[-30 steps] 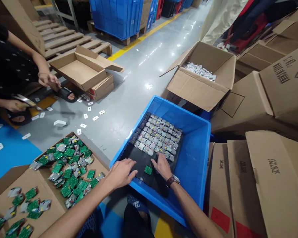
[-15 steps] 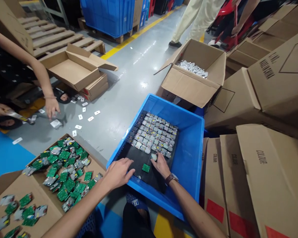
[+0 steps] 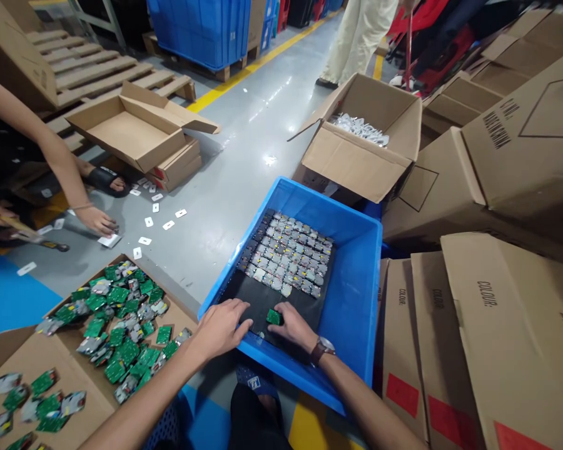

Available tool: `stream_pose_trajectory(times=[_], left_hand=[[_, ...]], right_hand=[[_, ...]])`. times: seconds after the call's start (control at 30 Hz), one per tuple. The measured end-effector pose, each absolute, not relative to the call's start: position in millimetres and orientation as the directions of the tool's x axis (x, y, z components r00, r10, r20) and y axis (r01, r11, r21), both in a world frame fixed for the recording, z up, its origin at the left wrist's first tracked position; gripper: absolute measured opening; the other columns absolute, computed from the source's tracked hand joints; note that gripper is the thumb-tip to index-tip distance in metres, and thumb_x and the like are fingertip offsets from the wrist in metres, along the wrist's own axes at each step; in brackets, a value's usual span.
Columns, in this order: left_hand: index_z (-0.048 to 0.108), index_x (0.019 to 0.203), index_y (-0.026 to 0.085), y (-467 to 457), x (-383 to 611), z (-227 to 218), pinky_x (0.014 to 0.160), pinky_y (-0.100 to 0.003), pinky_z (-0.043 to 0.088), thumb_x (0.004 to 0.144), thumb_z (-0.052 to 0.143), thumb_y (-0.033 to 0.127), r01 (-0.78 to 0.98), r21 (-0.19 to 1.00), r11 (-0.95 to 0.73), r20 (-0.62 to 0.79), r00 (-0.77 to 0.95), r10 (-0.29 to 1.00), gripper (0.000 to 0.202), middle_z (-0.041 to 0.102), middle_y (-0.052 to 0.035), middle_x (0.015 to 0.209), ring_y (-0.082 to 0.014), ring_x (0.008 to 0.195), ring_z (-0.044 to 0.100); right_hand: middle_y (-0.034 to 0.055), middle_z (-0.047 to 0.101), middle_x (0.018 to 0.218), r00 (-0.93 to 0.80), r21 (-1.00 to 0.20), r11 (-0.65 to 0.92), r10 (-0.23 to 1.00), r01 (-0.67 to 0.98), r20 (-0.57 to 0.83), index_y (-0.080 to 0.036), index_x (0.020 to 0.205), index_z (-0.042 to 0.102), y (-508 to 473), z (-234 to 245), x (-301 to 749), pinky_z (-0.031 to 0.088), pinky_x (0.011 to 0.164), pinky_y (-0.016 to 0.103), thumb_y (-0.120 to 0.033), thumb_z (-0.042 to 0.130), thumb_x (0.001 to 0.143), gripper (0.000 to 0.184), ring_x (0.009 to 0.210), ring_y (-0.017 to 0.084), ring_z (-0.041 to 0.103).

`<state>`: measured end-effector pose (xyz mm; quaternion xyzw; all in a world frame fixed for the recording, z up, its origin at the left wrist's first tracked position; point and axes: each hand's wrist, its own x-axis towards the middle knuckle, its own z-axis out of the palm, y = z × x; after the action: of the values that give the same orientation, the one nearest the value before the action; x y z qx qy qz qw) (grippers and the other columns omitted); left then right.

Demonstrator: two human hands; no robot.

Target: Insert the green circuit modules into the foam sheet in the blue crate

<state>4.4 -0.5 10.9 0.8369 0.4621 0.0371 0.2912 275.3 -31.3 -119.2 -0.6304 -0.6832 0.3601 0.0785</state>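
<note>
A blue plastic bin (image 3: 356,300) stands before me with a black sheet (image 3: 244,297) inside. Rows of grey-backed circuit board modules (image 3: 291,253) lie close together on the sheet's far part. My right hand (image 3: 293,326) is closed, thumb and fingers pinching the right side of a green circuit board (image 3: 274,317) on the nearer part of the sheet. At the bin's near left rim, my left hand (image 3: 223,325) is open and holds nothing, its thumb and fingers apart. A watch is on my right wrist.
On the left, a cardboard box (image 3: 187,309) holds many green and grey boards. A co-worker's hand (image 3: 96,220) touches a white piece on the floor; the other hand holds a hammer (image 3: 37,236). A carton (image 3: 356,162) of white parts stands behind the bin, more cartons (image 3: 520,325) right.
My right hand has left a module at the near edge of the rows and moved nearer to me, onto the green circuit board. My left hand stays put. The co-worker's hand has lowered to the floor.
</note>
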Motion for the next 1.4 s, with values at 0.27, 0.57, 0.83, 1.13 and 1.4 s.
stream_pose_trajectory(times=[0.27,0.57,0.83,1.13,1.4], left_hand=[[0.064,0.123,0.02,-0.6,4.5,10.4,0.091,-0.036,0.056,0.099,0.049,0.037,0.751,0.521,-0.407,-0.204,0.572,0.795,0.034,0.07,-0.0104,0.123,-0.0264,0.112,0.067],[0.064,0.125,0.02,-0.6,2.6,8.2,0.094,-0.036,0.055,0.098,0.05,0.037,0.741,0.542,-0.396,-0.197,0.569,0.798,0.034,0.069,-0.011,0.123,-0.0267,0.114,0.067],[0.064,0.123,0.021,-0.9,3.1,7.9,0.093,-0.035,0.055,0.098,0.05,0.038,0.741,0.545,-0.392,-0.186,0.563,0.806,0.034,0.07,-0.0108,0.122,-0.0259,0.113,0.067],[0.065,0.123,0.022,-8.1,7.5,5.3,0.094,-0.037,0.057,0.1,0.046,0.037,0.722,0.562,-0.404,-0.1,0.544,0.833,0.034,0.071,-0.0102,0.121,-0.0261,0.113,0.068],[0.067,0.125,0.044,-22.1,-48.4,-23.1,0.101,-0.034,0.059,0.097,0.045,0.033,0.56,0.733,-0.386,0.246,0.311,0.918,0.038,0.069,0.0045,0.129,-0.0223,0.117,0.068]], right_hand=[[0.0103,0.065,0.076,0.1,-0.32,-0.253,0.9,0.913,-0.424,-0.017,0.078,0.064,-32.1,-121.0,290.6,0.043,0.069,0.029,-0.021,0.04,0.096,0.03,0.076,0.021,0.063],[0.0161,0.06,0.106,0.112,-0.393,-0.244,0.937,0.886,-0.33,-0.012,0.11,0.061,-31.6,-131.1,296.9,0.05,0.089,0.036,-0.022,0.062,0.079,0.033,0.097,0.027,0.063],[0.0155,0.06,0.109,0.211,-0.53,-0.251,0.968,0.81,-0.136,-0.017,0.118,0.057,-12.7,-142.0,312.5,0.051,0.097,0.045,-0.029,0.056,0.084,0.036,0.108,0.031,0.059],[0.0118,0.062,0.107,0.089,-0.667,-0.09,0.995,0.739,-0.037,-0.019,0.11,0.061,-11.3,-81.8,274.0,0.049,0.098,0.045,-0.025,0.051,0.09,0.023,0.105,0.027,0.059],[0.0025,0.064,0.109,-0.373,-0.836,0.059,0.91,0.545,-0.179,-0.028,0.119,0.06,-47.1,-32.8,176.1,0.051,0.078,0.029,-0.053,0.074,0.081,0.048,0.089,0.019,0.063]])
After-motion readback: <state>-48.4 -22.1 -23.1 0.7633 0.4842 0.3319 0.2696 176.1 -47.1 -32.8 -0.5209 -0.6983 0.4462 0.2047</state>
